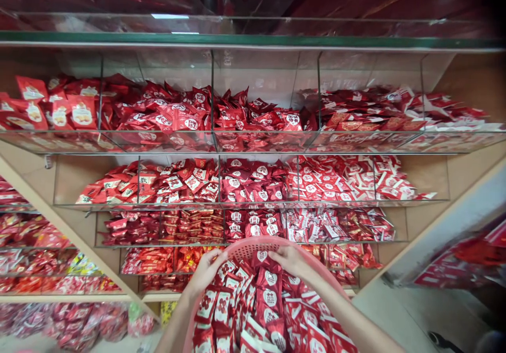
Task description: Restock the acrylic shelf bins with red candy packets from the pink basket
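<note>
A pink plastic basket point(253, 243) with a perforated wall is in front of me at the bottom centre, heaped with red-wrapped candy packets point(270, 297). My left hand point(208, 270) is closed on the basket's left rim, its thumb toward the candies. Inside the far rim, my right hand point(291, 261) reaches over the heap, with fingers closed at the edge of a dark red candy packet point(261, 258) that has a white heart-shaped label. White-and-red packets point(222, 306) lie on the left of the heap, and more red ones point(318, 337) on the right.
Behind the basket, a wooden shelf unit holds tiers of glass-divided bins with red candy packets point(253, 182). A thick glass edge point(253, 41) crosses above. Bagged candies point(75, 321) sit on the floor at lower left. Red goods point(454, 263) appear at far right.
</note>
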A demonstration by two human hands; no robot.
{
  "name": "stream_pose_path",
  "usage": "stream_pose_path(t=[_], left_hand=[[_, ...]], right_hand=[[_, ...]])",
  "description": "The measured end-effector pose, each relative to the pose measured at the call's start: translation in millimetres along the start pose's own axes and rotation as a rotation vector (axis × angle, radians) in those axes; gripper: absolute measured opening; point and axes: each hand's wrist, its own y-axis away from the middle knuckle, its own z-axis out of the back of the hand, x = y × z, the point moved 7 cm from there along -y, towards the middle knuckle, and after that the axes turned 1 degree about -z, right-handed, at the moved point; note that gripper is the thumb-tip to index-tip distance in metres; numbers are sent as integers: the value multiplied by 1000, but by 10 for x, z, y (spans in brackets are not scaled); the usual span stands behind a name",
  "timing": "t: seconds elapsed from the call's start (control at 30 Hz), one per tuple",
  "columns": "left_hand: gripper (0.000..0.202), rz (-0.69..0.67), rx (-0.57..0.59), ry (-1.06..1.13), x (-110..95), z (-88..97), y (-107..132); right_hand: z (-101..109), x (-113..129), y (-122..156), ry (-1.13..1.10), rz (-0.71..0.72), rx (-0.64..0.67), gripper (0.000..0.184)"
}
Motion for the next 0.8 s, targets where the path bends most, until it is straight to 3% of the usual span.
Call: stream_pose_path(t=[0.23, 0.37, 0.6, 0.8], left_hand=[[33, -19, -10, -14, -4, 7, 5], [34, -22, -14, -25, -22, 7, 3], [38, -5, -1, -21, -14, 1, -3], [36, -6, 2, 7, -23, -5, 8]], right_hand=[[-77, 88, -151, 119, 20, 58, 35], [-106, 206, -202, 81, 81, 40, 35], [-154, 99, -229, -9, 123, 64, 22], [-124, 162, -171, -45, 164, 34, 26]])
